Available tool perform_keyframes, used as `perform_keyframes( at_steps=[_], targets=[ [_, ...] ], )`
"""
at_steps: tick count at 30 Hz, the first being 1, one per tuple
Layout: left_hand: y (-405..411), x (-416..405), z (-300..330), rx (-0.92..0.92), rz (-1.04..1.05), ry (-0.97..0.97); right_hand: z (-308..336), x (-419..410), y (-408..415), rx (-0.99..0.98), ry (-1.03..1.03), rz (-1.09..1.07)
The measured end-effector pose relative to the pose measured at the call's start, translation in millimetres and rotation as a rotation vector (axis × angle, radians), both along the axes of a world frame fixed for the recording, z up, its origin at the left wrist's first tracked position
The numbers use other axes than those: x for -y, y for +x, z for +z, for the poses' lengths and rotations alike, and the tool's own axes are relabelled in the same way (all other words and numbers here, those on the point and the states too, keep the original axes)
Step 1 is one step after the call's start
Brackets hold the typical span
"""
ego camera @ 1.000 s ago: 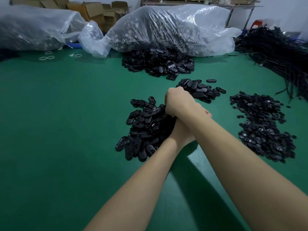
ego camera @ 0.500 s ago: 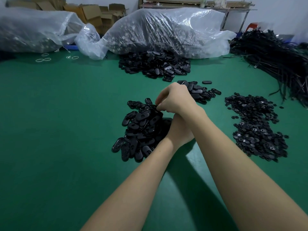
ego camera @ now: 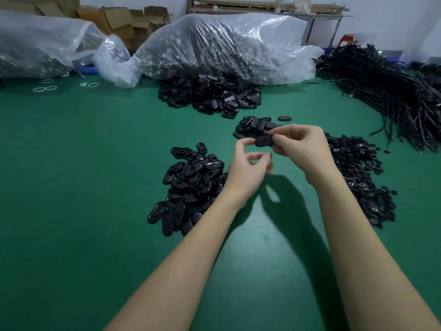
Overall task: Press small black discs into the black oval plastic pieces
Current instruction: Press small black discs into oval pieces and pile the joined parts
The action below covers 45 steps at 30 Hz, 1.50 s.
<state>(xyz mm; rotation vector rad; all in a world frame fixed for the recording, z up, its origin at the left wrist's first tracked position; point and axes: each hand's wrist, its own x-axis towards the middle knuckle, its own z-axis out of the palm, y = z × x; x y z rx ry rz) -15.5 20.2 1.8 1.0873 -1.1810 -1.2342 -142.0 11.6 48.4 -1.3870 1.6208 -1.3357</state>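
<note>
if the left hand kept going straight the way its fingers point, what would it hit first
Most likely the black oval piece pinched by the right hand, just beyond the left hand fingertips. Depth is hard to judge from this one view.

A green-surfaced counter (ego camera: 71, 211) fills the foreground. At its far edge lie two large clear plastic bags (ego camera: 226, 46), with a tangle of black cables (ego camera: 381, 87) at right. Behind stand stacked cardboard boxes (ego camera: 119, 20), a metal-framed shelf (ego camera: 269, 9) and a white wall (ego camera: 393, 17).
</note>
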Motion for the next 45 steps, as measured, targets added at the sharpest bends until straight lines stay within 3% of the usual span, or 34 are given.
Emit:
perform_keyframes(
  at_steps=[4,7,10,12,23,30,32,34,37,41,45],
  targets=[
    [-1.5,3.9,-2.2,0.060,-0.020,-0.056,-6.9,-9.4,-21.0,0.022,0.151,0.128],
    [0.6,2.8,-6.5,-0.034,-0.044,-0.006,-4.8,-10.6,-34.5,0.014,0.175,0.126],
    [-2.5,1.8,-8.0,-0.075,-0.052,0.021,-10.9,-6.7,-58.6,-0.430,0.190,-0.114],
    [-2.9,2.0,-8.8,-0.092,-0.055,0.033,-15.4,-8.9,-74.9,-0.593,0.262,-0.246],
    [-4.1,4.1,-12.4,-0.104,-0.076,0.037,-25.0,-21.4,-97.7,-0.632,0.335,-0.238],
    [-3.2,4.8,-15.8,-0.096,-0.082,0.010,-26.5,-21.2,-88.5,-0.666,0.279,-0.319],
    [-2.5,5.8,-15.8,-0.091,-0.060,0.007,-23.7,-18.5,-83.1,-0.539,0.183,-0.271],
    [-2.5,6.7,-14.8,-0.112,-0.025,0.018,-19.7,-16.3,-71.0,-0.281,0.097,-0.142],
    [-2.0,7.0,-13.2,-0.163,-0.014,0.049,-17.8,-17.2,-42.8,0.033,0.131,0.039],
    [0.6,7.1,-12.7,-0.231,-0.027,0.075,-27.5,-17.0,-18.0,0.226,0.253,0.094],
    [0.9,7.6,-14.1,-0.258,-0.014,0.055,-32.8,-15.1,-10.6,0.400,0.250,0.066]
  ],
)
